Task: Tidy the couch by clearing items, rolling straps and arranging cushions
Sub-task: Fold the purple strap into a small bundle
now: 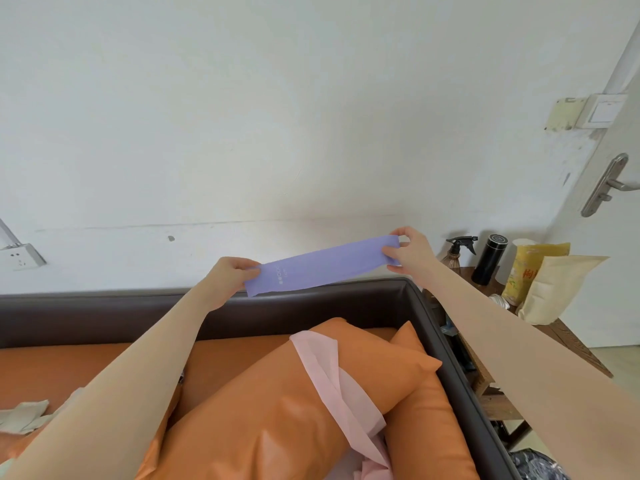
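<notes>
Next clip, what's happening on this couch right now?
A person holds a purple strap stretched flat above the couch back, left hand pinching one end, right hand the other. It isn't rolled yet. A pink strap lies draped over an orange cushion below.

Two straps are showing: one purple (323, 265), one pink (341, 386). Two orange cushions (263, 410) (415, 362) are lying there. Two bags (561, 289) (526, 268) are standing on the bench (568, 337).
</notes>
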